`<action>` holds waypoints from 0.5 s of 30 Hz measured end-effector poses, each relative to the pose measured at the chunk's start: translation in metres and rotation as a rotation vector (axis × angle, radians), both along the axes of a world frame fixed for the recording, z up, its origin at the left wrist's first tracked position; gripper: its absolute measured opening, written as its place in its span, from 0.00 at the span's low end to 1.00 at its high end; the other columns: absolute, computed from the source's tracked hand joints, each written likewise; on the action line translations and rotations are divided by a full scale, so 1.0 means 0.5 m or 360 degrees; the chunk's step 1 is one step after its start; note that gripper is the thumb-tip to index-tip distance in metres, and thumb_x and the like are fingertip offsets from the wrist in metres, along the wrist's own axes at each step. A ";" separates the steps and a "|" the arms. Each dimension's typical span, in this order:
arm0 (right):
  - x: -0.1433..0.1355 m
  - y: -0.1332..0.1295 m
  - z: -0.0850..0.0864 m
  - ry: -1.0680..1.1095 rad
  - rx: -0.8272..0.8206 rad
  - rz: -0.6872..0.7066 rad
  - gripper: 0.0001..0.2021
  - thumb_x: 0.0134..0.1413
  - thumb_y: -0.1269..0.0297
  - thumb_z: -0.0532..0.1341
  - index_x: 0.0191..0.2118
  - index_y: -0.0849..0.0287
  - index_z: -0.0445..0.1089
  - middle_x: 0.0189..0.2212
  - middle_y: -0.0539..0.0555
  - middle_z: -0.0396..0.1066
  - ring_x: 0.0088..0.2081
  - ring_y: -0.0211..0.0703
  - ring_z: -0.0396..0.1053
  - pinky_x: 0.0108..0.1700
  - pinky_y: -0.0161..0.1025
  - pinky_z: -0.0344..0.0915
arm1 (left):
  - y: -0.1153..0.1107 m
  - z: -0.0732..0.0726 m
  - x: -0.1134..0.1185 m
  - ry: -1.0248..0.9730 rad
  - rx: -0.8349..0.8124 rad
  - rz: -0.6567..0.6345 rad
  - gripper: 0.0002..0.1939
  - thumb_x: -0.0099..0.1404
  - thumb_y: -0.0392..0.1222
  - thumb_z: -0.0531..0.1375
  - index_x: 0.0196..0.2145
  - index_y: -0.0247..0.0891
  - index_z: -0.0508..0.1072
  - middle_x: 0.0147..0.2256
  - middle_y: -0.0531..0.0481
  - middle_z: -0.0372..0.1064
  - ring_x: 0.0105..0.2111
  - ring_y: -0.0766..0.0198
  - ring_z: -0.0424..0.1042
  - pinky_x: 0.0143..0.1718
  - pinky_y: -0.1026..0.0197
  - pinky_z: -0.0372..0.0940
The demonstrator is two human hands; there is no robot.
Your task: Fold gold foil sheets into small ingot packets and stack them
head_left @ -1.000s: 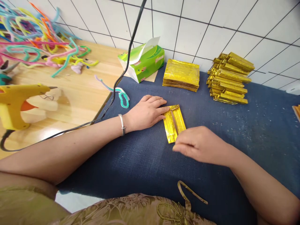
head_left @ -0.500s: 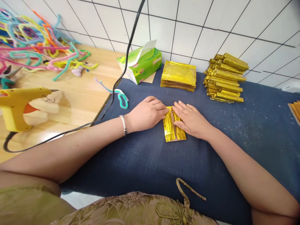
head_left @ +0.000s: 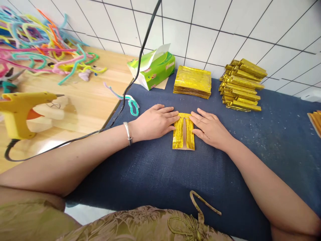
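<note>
A small gold foil piece [head_left: 178, 134] lies flat on the dark blue cloth, its two side flaps folded inward with a strip of brown showing between them. My left hand [head_left: 155, 122] rests palm down, fingers stretched out, its fingertips on the piece's upper left edge. On the other side, my right hand [head_left: 212, 129] lies with fingers spread, its fingertips touching the upper right edge. Behind them are a flat stack of gold sheets [head_left: 192, 80] and a pile of narrow folded gold pieces [head_left: 242, 85].
A green tissue box [head_left: 160, 68] stands by the tiled wall. At left, a yellow glue gun [head_left: 18, 112] and colourful fuzzy stems [head_left: 37, 36] lie on wood. A black cable [head_left: 142, 50] hangs across the view. A looped stem [head_left: 133, 106] lies on the cloth.
The gold piece has turned slightly and now lies straighter, with its flaps and middle strip more exposed. My right hand has shifted right, to the piece's edge, and my left fingers have spread.
</note>
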State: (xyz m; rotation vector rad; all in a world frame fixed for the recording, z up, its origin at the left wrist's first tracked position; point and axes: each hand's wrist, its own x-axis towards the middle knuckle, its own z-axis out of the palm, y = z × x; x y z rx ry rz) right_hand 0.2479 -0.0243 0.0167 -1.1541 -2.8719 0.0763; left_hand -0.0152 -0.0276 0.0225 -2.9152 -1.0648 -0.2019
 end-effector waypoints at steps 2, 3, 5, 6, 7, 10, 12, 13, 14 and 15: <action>-0.003 -0.005 0.005 -0.0013 0.0008 0.0001 0.25 0.64 0.56 0.47 0.63 0.60 0.54 0.63 0.59 0.54 0.66 0.52 0.45 0.60 0.55 0.51 | 0.005 0.000 -0.002 0.0005 -0.0016 0.0017 0.22 0.70 0.47 0.48 0.58 0.39 0.62 0.58 0.46 0.62 0.60 0.55 0.57 0.59 0.51 0.51; -0.004 -0.007 0.008 -0.0026 0.0004 0.0007 0.25 0.64 0.55 0.47 0.63 0.60 0.54 0.63 0.60 0.54 0.66 0.52 0.45 0.60 0.55 0.51 | 0.007 0.000 -0.003 0.0010 -0.0025 0.0025 0.22 0.70 0.47 0.48 0.59 0.39 0.62 0.58 0.47 0.62 0.60 0.56 0.57 0.59 0.51 0.51; -0.004 -0.011 0.016 -0.0063 -0.0023 0.0040 0.28 0.62 0.53 0.49 0.63 0.63 0.54 0.64 0.62 0.52 0.65 0.54 0.46 0.60 0.55 0.51 | 0.010 0.000 -0.006 0.0020 -0.0044 0.0035 0.22 0.70 0.47 0.47 0.59 0.39 0.61 0.59 0.47 0.61 0.61 0.56 0.56 0.59 0.52 0.50; -0.002 -0.012 0.021 -0.0083 -0.0044 0.0068 0.30 0.61 0.51 0.51 0.63 0.64 0.54 0.64 0.63 0.51 0.65 0.55 0.46 0.61 0.55 0.51 | 0.012 0.001 -0.007 0.0024 -0.0055 0.0040 0.22 0.70 0.47 0.47 0.59 0.39 0.61 0.59 0.47 0.60 0.61 0.56 0.55 0.59 0.52 0.50; 0.000 -0.014 0.026 -0.0101 -0.0067 0.0101 0.31 0.60 0.50 0.52 0.63 0.64 0.53 0.64 0.64 0.50 0.65 0.56 0.46 0.61 0.55 0.51 | 0.013 0.001 -0.009 0.0033 -0.0070 0.0041 0.23 0.70 0.47 0.47 0.59 0.39 0.61 0.59 0.47 0.60 0.61 0.56 0.55 0.59 0.52 0.50; 0.004 -0.021 0.042 -0.0122 -0.0114 0.0185 0.33 0.57 0.50 0.55 0.64 0.63 0.52 0.64 0.64 0.50 0.65 0.57 0.47 0.60 0.56 0.53 | 0.016 0.005 -0.011 0.0050 -0.0116 0.0035 0.23 0.70 0.47 0.47 0.60 0.40 0.61 0.60 0.48 0.59 0.62 0.56 0.54 0.59 0.52 0.51; 0.000 -0.028 0.048 -0.0106 -0.0105 0.0210 0.32 0.57 0.54 0.56 0.64 0.62 0.51 0.64 0.64 0.50 0.64 0.57 0.50 0.59 0.55 0.55 | 0.016 0.007 -0.012 0.0052 -0.0138 0.0034 0.23 0.70 0.47 0.47 0.60 0.40 0.60 0.60 0.48 0.58 0.62 0.57 0.54 0.59 0.52 0.51; -0.005 -0.033 0.049 -0.0089 -0.0087 0.0219 0.32 0.57 0.56 0.56 0.64 0.62 0.51 0.64 0.64 0.49 0.63 0.57 0.51 0.58 0.54 0.56 | 0.016 0.007 -0.011 0.0050 -0.0144 0.0039 0.24 0.70 0.47 0.47 0.60 0.40 0.59 0.60 0.47 0.58 0.62 0.57 0.54 0.59 0.52 0.51; -0.010 -0.037 0.049 -0.0066 -0.0059 0.0229 0.31 0.57 0.58 0.56 0.64 0.62 0.51 0.65 0.65 0.49 0.62 0.56 0.53 0.57 0.53 0.57 | 0.016 0.007 -0.011 0.0045 -0.0146 0.0048 0.24 0.70 0.48 0.47 0.61 0.40 0.59 0.60 0.47 0.58 0.62 0.57 0.54 0.59 0.52 0.51; -0.016 -0.041 0.047 -0.0037 -0.0021 0.0243 0.30 0.57 0.61 0.56 0.63 0.62 0.52 0.65 0.65 0.48 0.61 0.56 0.55 0.57 0.52 0.58 | 0.015 0.006 -0.011 0.0037 -0.0146 0.0060 0.24 0.70 0.48 0.47 0.61 0.40 0.58 0.61 0.47 0.57 0.62 0.56 0.53 0.59 0.52 0.51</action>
